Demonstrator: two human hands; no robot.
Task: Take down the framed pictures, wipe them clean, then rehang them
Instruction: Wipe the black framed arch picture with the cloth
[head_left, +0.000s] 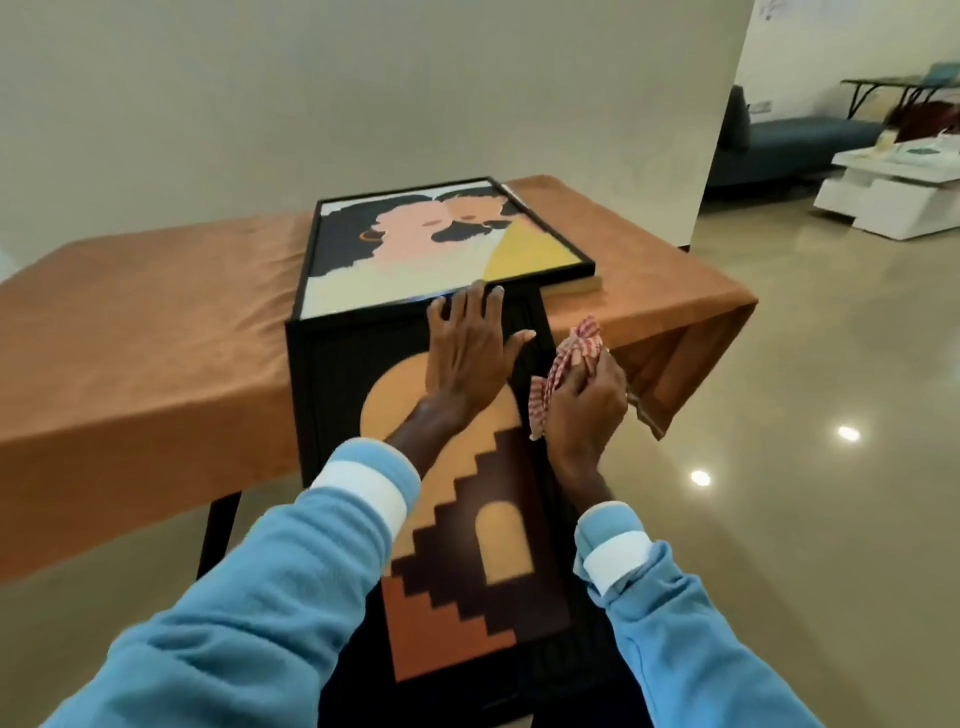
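Here we are at the table (156, 322), draped in an orange cover, and the staircase picture (467, 597) is the one being worked on. It has a black frame, its top edge up at the table's near side, the rest sloping down toward the person. The left hand (467, 358) lies flat on the picture's face, fingers straight and spread, tips at the top rail. That looks like a brace, pinning the frame so it can't slide or tip while it gets rubbed. The right hand (587, 400) is curled tight round a bunched red-checked cloth (576, 345) right at the frame's right rail, so I'd say the wipe is on that edge. Behind, the portrait picture (431, 249) lies flat on the table, its near edge meeting the staircase picture's top; whether it's been cleaned, I can't tell. A pale wooden edge (576, 285) peeks out under its right corner. Nothing hangs on the wall (363, 78) in view, so rehanging looks a way off
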